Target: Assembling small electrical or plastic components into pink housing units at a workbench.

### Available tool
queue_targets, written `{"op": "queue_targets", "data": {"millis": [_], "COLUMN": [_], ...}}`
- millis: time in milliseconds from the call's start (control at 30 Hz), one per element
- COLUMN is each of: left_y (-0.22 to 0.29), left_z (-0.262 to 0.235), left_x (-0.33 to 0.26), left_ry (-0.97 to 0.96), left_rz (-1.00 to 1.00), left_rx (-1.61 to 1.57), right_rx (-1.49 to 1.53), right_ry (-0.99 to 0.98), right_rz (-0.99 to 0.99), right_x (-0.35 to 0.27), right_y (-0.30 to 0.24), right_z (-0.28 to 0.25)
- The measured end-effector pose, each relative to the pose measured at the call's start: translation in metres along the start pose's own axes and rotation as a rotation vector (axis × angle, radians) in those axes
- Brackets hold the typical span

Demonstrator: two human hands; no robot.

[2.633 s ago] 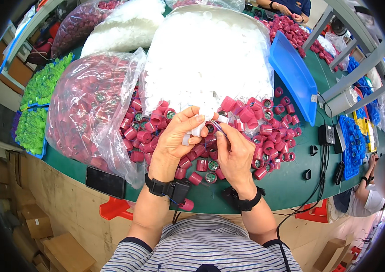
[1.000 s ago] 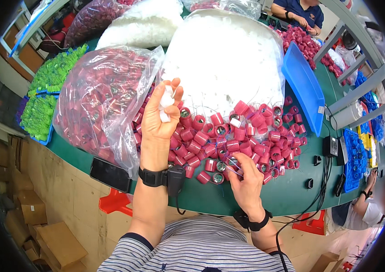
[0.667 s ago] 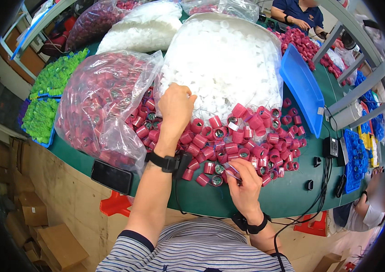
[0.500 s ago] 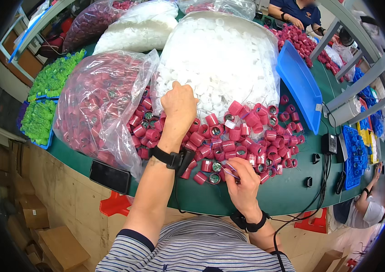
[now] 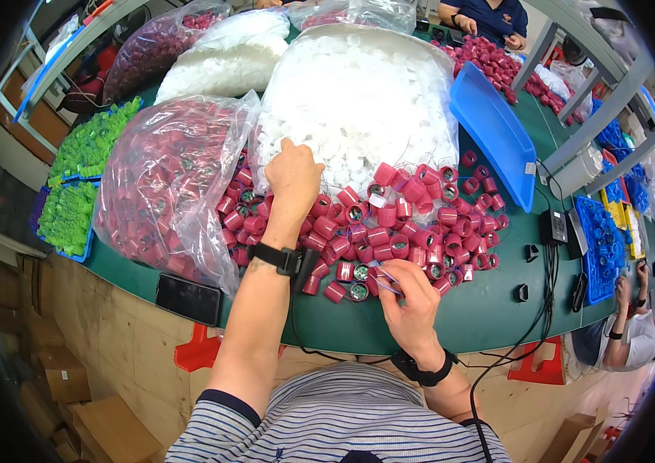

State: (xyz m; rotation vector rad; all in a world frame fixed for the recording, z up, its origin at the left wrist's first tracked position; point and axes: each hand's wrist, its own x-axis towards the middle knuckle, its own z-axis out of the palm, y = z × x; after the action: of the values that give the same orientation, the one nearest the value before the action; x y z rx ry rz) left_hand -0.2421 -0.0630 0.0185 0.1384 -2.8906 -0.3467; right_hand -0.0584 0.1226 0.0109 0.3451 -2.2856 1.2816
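My left hand (image 5: pixel 294 174) reaches forward into the mouth of a big clear bag of small white caps (image 5: pixel 358 100), fingers curled among them; what it grips is hidden. My right hand (image 5: pixel 408 301) rests at the near edge of a pile of red cylindrical caps (image 5: pixel 389 224) on the green table (image 5: pixel 497 309), pinching a thin wire-like piece between its fingertips. Both wrists wear black bands.
A clear bag of red caps (image 5: pixel 165 185) lies left of my left arm, a black phone (image 5: pixel 189 299) at the table edge below it. Green parts (image 5: pixel 81 170) fill trays at far left. A blue tray (image 5: pixel 497 131) and black cables lie right. Other people work nearby.
My left hand, earlier beside the right one over the red pile, lifted with a white cap and then reached forward into the white-cap bag. The right hand stayed at the pile's near edge.
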Motion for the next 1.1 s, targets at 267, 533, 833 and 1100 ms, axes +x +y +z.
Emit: {"op": "queue_targets", "data": {"millis": [267,533,833,1100], "left_y": [-0.019,-0.003,0.0,0.006], "left_z": [-0.003,-0.08,-0.05,-0.026], "left_x": [-0.005,-0.107,-0.173,-0.205], "left_ry": [0.372,-0.606,-0.887,-0.725], "left_rz": [0.145,-0.106,-0.282,-0.318], "left_rx": [-0.231,-1.733,-1.753,-1.649], "right_rx": [-0.016,0.292,0.272,0.154], "right_ry": [0.02,0.033,-0.106,-0.237], "right_rz": [-0.028,0.267,0.169,0.262], "right_x": [-0.006,-0.003,-0.009,-0.025], "right_y": [-0.004,-0.021,-0.024,-0.022], "right_z": [-0.008,-0.013,-0.012,-0.02]}}
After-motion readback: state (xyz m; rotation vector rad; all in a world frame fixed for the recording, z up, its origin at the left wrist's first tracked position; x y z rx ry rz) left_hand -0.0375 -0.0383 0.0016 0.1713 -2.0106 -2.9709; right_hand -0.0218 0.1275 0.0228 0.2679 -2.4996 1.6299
